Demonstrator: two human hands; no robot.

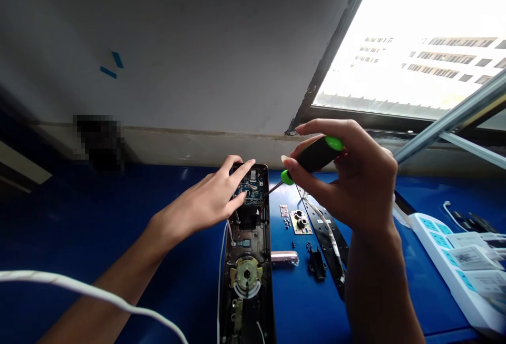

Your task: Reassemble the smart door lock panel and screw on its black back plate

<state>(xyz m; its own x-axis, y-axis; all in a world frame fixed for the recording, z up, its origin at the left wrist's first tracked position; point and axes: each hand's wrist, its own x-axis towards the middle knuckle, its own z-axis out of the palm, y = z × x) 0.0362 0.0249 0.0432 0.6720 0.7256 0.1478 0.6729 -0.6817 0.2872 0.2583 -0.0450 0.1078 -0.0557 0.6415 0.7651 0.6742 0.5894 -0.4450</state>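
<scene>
The screwdriver, black with green ends, is held tilted in the right hand, its handle clamped between thumb and fingers; its shaft is pointed down and to the left, with the tip at the right edge of the circuit board; whether a screw is met by the tip cannot be told. The board is seated in the far end of the long dark housing, which is laid lengthwise on the blue table; by the left hand the far end is touched, with thumb and fingers spread apart over the board and the rim.

Nearer in the housing, a round brass-coloured mechanism is seen; beside the right wall, a pinkish cylinder is placed; farther along, a small red board, loose screws and a metal plate with a round black part are grouped; a black bracket is set nearer; past these, a long black plate is crossed by a white cable; at the far right, a white power strip is filled partly with plugs.
</scene>
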